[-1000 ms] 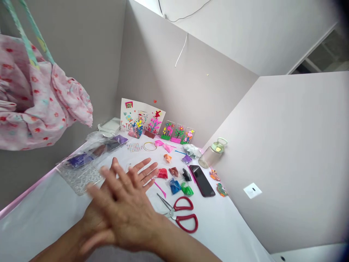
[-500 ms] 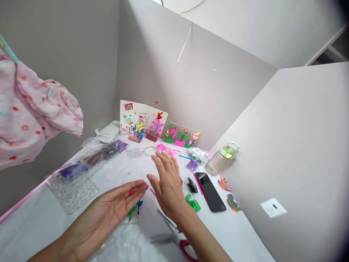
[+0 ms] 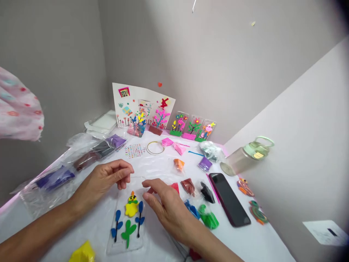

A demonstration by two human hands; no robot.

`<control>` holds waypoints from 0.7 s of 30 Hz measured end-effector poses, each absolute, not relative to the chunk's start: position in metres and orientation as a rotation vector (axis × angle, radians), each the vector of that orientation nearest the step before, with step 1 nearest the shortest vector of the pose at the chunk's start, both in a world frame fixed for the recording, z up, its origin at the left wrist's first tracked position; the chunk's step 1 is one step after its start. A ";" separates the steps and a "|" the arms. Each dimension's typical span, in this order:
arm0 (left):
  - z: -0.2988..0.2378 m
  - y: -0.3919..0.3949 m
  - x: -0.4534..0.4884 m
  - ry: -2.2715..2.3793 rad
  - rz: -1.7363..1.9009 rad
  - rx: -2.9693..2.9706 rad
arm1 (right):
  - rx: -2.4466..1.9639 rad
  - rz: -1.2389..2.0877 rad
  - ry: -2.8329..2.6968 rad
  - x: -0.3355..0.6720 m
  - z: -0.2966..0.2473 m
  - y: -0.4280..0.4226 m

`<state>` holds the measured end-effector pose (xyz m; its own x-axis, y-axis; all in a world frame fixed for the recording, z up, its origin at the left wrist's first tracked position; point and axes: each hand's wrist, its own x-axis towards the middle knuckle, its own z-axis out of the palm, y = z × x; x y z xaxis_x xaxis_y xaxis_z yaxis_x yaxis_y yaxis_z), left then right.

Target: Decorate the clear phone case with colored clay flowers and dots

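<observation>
My left hand (image 3: 116, 176) is raised over the far left end of a clear plastic panel (image 3: 111, 247), its fingers curled against the thumb. Whatever it may hold is hidden. Across from it hovers my right hand (image 3: 166, 205), thumb and index finger bent and apart, nothing visible between them. On the panel lie a yellow clay chick (image 3: 132, 208), a green clay plant (image 3: 128, 233) and two stems with blue clay leaves, one on the left (image 3: 116, 225) and one on the right (image 3: 140, 218). Partly behind my right hand is a red clay packet (image 3: 175, 187).
Clay packets in brown (image 3: 188, 186), black (image 3: 207, 193) and green (image 3: 208, 217) lie right of my hands, beside a phone (image 3: 229, 199). A bottle (image 3: 242, 156) lies at the right edge. Decorated panels (image 3: 178, 125) stand at the back. Scissors are mostly hidden under my right arm.
My left palm was open with a small red clay piece on it; its fingers are now curled and the piece is out of sight. My right fingers have bent. The view has tilted down.
</observation>
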<state>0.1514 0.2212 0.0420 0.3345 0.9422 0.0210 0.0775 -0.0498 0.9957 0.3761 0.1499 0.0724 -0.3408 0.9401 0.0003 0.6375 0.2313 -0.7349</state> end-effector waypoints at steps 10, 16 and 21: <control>-0.001 0.224 0.154 1.195 0.862 1.789 | -1.442 0.592 -2.243 0.380 0.038 0.159; -0.006 0.229 0.159 1.034 0.877 2.084 | -1.393 0.397 -2.330 0.383 0.022 0.161; -0.009 0.230 0.161 1.006 0.881 2.147 | -1.341 0.408 -2.317 0.382 0.023 0.162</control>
<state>0.1612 0.2302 -0.0094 0.4916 0.8140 0.3094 0.4138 -0.5310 0.7395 0.3818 0.1621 0.0226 -0.4400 0.8715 0.2168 0.7449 0.4890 -0.4539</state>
